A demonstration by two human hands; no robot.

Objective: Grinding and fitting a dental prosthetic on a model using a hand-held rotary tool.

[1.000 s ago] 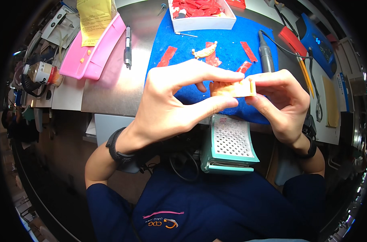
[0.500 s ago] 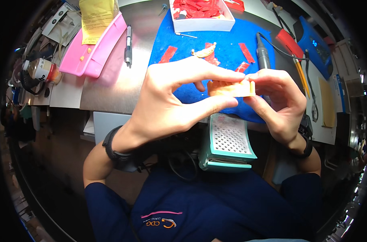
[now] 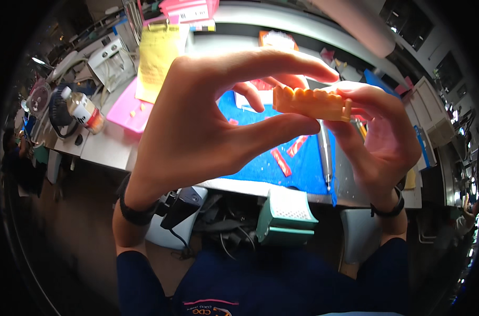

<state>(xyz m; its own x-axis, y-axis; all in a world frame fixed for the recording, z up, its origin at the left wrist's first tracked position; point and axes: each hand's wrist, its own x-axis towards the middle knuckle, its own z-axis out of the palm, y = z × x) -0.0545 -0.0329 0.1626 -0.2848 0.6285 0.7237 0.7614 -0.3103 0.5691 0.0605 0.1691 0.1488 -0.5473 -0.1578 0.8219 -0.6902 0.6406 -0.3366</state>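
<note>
Behind our hands lay a blue mat [image 3: 302, 163]; both left hand [image 3: 208, 126] and right hand [image 3: 379, 139] pinched a ridged orange cast [image 3: 312, 102], its underside hidden.

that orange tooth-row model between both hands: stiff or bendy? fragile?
Probably stiff: the orange dental model spans from the left hand to the right hand without sagging. Likely light, since fingertips alone carry it. The scalloped tooth ridge looks thin, so it may chip if squeezed or dropped.
</note>
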